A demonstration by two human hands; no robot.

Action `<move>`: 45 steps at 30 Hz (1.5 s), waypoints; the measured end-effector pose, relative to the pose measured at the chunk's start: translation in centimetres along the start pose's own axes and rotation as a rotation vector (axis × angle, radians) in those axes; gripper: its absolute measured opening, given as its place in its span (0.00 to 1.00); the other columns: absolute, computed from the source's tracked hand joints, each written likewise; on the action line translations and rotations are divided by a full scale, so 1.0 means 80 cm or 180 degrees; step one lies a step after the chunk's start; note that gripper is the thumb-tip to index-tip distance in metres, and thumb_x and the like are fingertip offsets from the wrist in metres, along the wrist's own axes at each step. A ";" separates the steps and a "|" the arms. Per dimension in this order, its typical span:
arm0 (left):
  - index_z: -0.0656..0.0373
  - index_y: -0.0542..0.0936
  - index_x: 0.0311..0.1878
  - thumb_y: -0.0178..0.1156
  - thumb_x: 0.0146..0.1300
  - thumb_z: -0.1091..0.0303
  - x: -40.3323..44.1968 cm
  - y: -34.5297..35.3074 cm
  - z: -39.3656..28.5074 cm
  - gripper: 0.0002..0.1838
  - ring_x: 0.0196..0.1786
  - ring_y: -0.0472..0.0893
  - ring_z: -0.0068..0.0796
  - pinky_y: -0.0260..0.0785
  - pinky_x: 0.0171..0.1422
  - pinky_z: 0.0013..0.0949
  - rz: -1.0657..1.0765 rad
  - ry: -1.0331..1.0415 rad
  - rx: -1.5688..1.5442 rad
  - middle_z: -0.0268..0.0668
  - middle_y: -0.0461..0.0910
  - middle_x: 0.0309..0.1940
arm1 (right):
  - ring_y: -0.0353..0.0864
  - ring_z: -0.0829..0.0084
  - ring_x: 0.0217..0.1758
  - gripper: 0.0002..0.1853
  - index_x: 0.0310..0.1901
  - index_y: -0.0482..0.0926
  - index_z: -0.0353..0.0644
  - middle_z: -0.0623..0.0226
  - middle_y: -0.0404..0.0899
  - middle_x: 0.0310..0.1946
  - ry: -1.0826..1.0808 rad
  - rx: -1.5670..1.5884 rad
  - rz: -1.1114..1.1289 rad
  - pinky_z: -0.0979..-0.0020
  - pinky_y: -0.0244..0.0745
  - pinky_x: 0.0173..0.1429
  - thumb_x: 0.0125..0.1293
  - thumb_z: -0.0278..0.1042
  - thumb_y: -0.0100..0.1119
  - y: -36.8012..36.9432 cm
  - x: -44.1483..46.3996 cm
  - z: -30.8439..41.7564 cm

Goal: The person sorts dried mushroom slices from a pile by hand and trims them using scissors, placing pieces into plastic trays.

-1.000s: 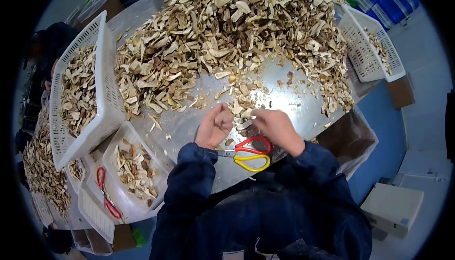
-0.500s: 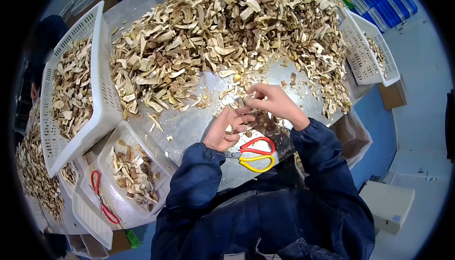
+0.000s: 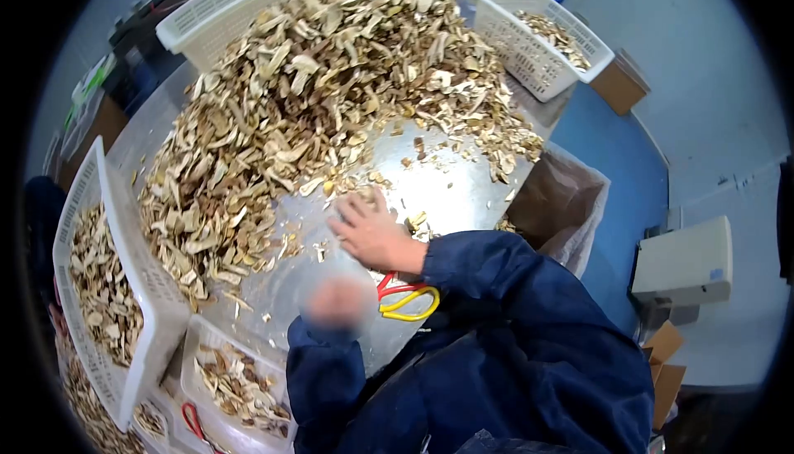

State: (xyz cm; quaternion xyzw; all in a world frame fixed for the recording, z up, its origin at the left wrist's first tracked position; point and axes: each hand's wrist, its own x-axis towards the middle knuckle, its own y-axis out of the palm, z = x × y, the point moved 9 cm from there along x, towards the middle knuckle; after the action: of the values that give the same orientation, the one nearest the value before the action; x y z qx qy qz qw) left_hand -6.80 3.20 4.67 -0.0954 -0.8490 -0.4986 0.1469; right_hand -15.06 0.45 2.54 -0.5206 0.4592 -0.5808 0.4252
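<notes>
Pale cream and brown mushroom slices are heaped in a broad pile [image 3: 314, 90] on the metal table [image 3: 285, 289]; positions below are given from this pile. My right hand [image 3: 376, 235] lies palm down just off the pile's near edge, fingers directed toward it and slightly spread. Whether those fingers grasp a slice I cannot tell, since the back of the hand hides what lies beneath. My left hand [image 3: 337, 301], farther from the pile on its near side, is blurred; its fingers appear drawn in, but I cannot tell whether they are clenched on a piece or hold nothing. A pair of scissors [image 3: 405, 317], one handle loop red and the other yellow, lies on the near side of the pile by my right wrist, partly hidden, its loops outside both hands. Left of the pile, a white perforated basket [image 3: 165, 297] leans at a slant and contains similar slices. At the pile's near left, a shallow tray [image 3: 219, 415] bears a smaller quantity, with a red-handled tool [image 3: 192, 421] beside it, cut off by the edge of view. Right of the pile are a second basket [image 3: 529, 65], also containing slices, and a lined bin [image 3: 583, 222].
</notes>
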 end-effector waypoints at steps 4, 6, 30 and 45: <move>0.60 0.68 0.28 0.47 0.71 0.53 0.002 -0.022 -0.001 0.21 0.13 0.60 0.13 0.49 0.15 0.18 -0.0234 -0.0029 -0.0238 0.28 0.60 0.13 | 0.57 0.50 0.69 0.24 0.61 0.67 0.43 0.50 0.60 0.65 0.1071 -0.0282 0.0261 0.33 0.48 0.67 0.64 0.40 0.48 -0.037 -0.076 -0.117; 0.58 0.67 0.30 0.44 0.72 0.53 -0.014 -0.065 0.004 0.20 0.14 0.59 0.13 0.49 0.15 0.19 -0.1013 -0.0137 0.0188 0.26 0.59 0.13 | 0.59 0.50 0.68 0.23 0.61 0.68 0.44 0.52 0.62 0.63 0.1553 -0.0534 0.0320 0.34 0.48 0.67 0.64 0.39 0.47 -0.054 -0.128 -0.169; 0.58 0.71 0.54 0.46 0.70 0.63 -0.065 -0.171 0.013 0.14 0.33 0.67 0.20 0.63 0.33 0.22 -0.2729 0.0398 0.0201 0.29 0.68 0.33 | 0.65 0.56 0.66 0.39 0.64 0.64 0.31 0.48 0.65 0.63 0.3257 0.2253 -0.0849 0.62 0.60 0.65 0.64 0.61 0.49 -0.041 -0.068 -0.567; 0.58 0.71 0.50 0.46 0.72 0.66 -0.021 -0.108 0.009 0.09 0.30 0.66 0.16 0.58 0.25 0.16 -0.2053 0.0281 -0.1088 0.30 0.67 0.35 | 0.74 0.76 0.54 0.19 0.58 0.73 0.42 0.66 0.73 0.58 0.0894 0.3031 0.0383 0.74 0.73 0.49 0.70 0.40 0.50 -0.096 0.038 -0.214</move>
State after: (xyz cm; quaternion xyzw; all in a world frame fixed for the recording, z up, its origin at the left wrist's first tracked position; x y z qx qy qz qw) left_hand -8.03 -0.37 -3.32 0.1756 -0.7327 -0.6575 0.0006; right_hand -32.52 0.70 10.04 -0.1580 0.2250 -0.7649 0.5825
